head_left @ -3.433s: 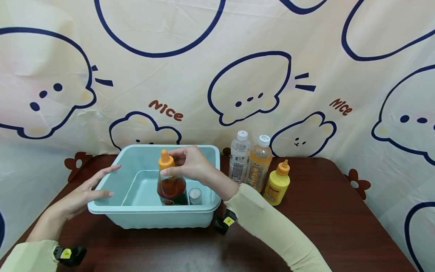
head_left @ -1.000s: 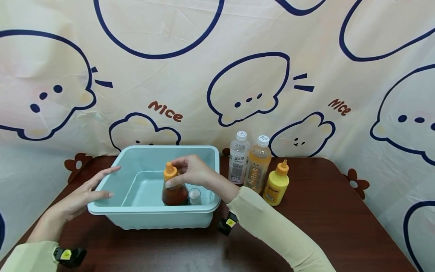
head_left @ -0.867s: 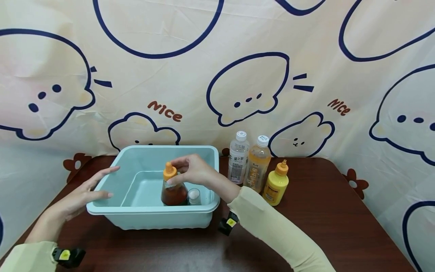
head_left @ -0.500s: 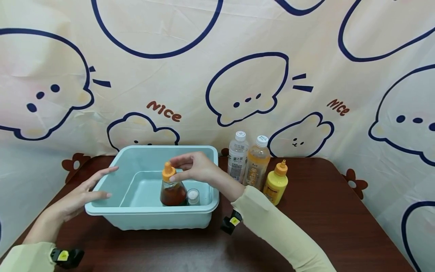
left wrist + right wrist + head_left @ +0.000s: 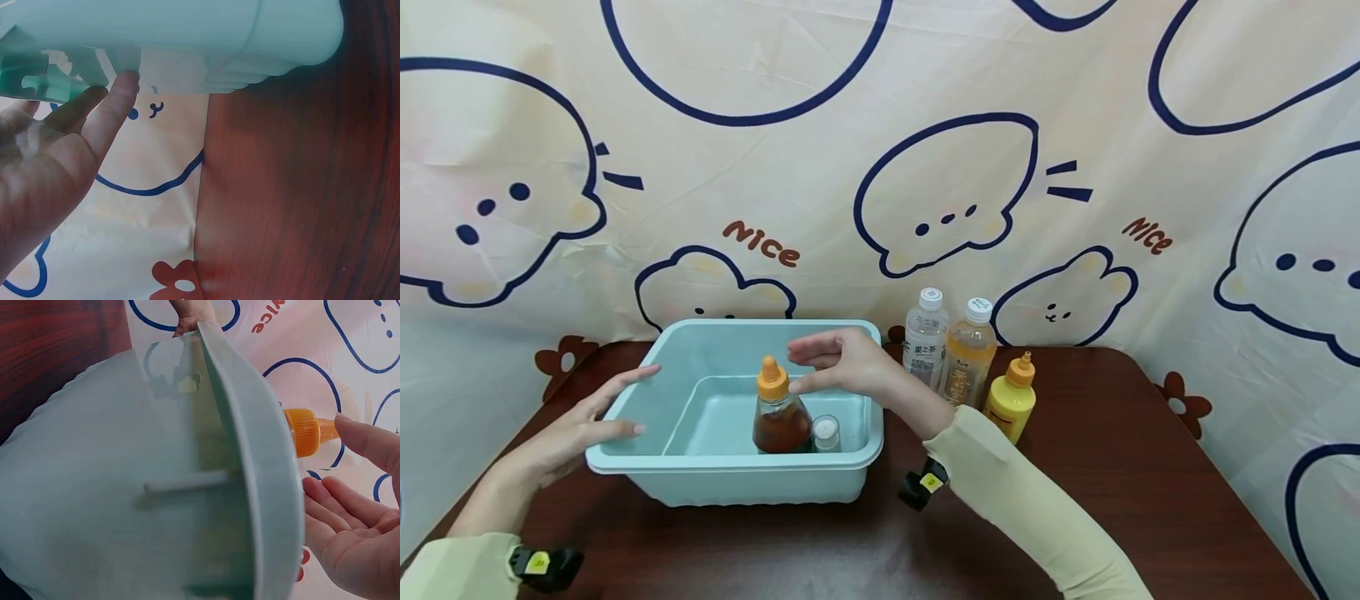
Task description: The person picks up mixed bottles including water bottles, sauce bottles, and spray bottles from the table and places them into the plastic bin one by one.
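Note:
A pale blue plastic basin (image 5: 737, 471) stands on the table. Inside, near its front wall, a squeeze bottle (image 5: 781, 425) of dark reddish-brown liquid stands upright; its orange nozzle cap (image 5: 304, 432) pokes above the rim in the right wrist view. Beside it is a small clear container (image 5: 826, 433) with a whitish top. My right hand (image 5: 846, 362) hovers just right of the cap, fingers spread from the thumb and holding nothing, the thumb tip close to the cap. My left hand (image 5: 568, 437) holds the basin's left rim, thumb and forefinger over it, other fingers (image 5: 112, 115) against the outside.
Right of the basin stand a clear bottle (image 5: 925, 337), a bottle of amber drink (image 5: 967, 354) and a yellow squeeze bottle (image 5: 1009, 404) with an orange nozzle, partly behind the right forearm. A printed curtain (image 5: 820, 167) hangs behind the dark wooden table (image 5: 1112, 483).
My right hand lowered the squeeze bottle to stand beside the small container, then let go and drew away to the right, fingers spreading. The left hand stays on the rim.

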`<state>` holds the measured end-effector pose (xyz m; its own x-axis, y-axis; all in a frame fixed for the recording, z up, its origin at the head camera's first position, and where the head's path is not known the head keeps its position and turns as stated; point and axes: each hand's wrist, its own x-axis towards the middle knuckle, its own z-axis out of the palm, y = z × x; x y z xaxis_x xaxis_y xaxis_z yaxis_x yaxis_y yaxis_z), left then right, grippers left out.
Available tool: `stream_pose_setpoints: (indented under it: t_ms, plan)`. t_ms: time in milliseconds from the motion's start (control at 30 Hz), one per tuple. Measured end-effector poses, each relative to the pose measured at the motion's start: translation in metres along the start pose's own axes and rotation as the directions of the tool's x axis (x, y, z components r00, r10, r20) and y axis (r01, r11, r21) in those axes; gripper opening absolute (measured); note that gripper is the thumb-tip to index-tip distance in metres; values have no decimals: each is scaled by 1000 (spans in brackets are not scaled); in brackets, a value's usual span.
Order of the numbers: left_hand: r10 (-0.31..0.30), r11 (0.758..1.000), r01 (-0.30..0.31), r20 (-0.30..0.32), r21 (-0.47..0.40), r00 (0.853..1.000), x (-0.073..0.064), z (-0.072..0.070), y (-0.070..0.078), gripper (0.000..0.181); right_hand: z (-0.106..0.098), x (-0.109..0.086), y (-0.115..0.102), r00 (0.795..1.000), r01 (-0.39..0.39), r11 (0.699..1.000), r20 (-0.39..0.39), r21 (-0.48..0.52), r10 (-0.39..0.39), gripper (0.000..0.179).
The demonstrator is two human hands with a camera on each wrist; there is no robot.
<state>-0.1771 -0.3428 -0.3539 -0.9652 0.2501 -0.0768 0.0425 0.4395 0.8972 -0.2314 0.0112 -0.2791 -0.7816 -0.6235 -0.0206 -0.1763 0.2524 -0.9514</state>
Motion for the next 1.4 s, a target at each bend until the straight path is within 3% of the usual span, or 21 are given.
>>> stream_pose_setpoints:
  t_ms: [367,1400]
  plan:
    - [-14,1000,14,6,-10,1000,1,-1,1,74,-14,-10,-3,999,45,999,-17,2,-45,46]
    - [-11,1000,12,13,-17,1000,2,-2,0,74,-62,-41,1,995,37,999,-94,2,-37,46]
